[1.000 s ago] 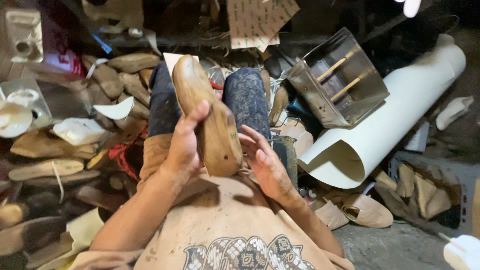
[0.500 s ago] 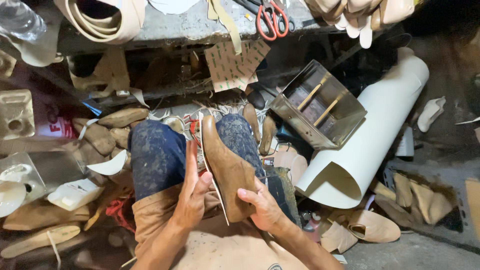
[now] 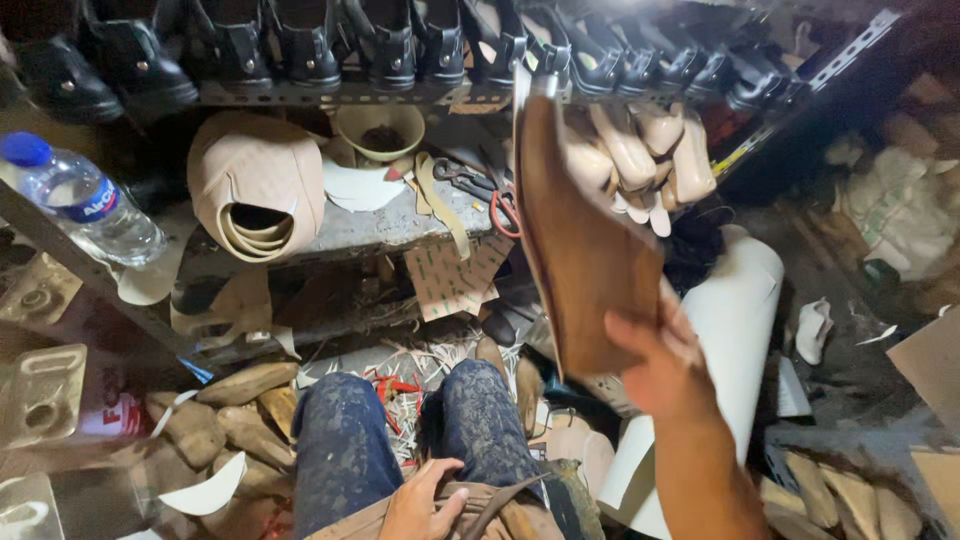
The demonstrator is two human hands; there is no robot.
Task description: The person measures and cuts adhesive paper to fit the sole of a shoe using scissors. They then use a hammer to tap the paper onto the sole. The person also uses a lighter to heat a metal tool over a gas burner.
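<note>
Brown leather piece (image 3: 585,250) is gripped at its lower edge by the right hand (image 3: 665,365), rising above the fingers. Loosely curled, the left hand (image 3: 420,505) is rested on the lap, grasping nothing.

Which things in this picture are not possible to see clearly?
Head view:
- Right hand: fingertips hidden behind the brown leather piece.
- Left hand: cut off by the bottom edge.
- Scissors: partly hidden by the leather piece.
- Bowl: contents too dark.

Above my knees a metal rack (image 3: 330,95) edge carries black boots (image 3: 250,45). Below it a grey shelf (image 3: 390,228) runs. Dim floor (image 3: 860,400) lies right.
</note>
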